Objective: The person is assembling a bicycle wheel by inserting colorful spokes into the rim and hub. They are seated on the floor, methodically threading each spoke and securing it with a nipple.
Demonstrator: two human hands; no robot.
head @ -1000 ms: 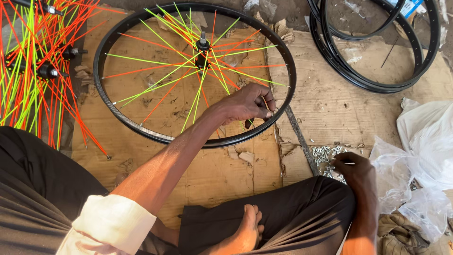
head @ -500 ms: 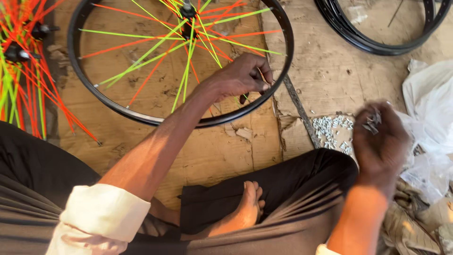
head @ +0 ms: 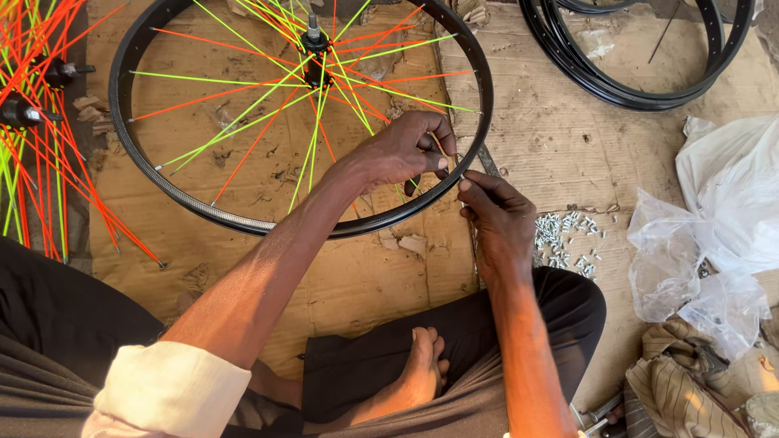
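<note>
Cardboard (head: 365, 284) covers the ground where our black wheel rim (head: 146, 182) lies. Our left hand (head: 402, 150) pinches a spoke end at its inner edge, our right hand (head: 499, 219) pinching just outside, near small silver nipples (head: 568, 239).

The right hand (head: 501, 221), which one second ago rested low beside the small pile of silver spoke nipples (head: 566, 239) and half a second ago was raised above it, now sits at the black bicycle wheel rim (head: 166, 191), fingertips just beside the left hand (head: 403, 150) on the rim's near edge.
</note>
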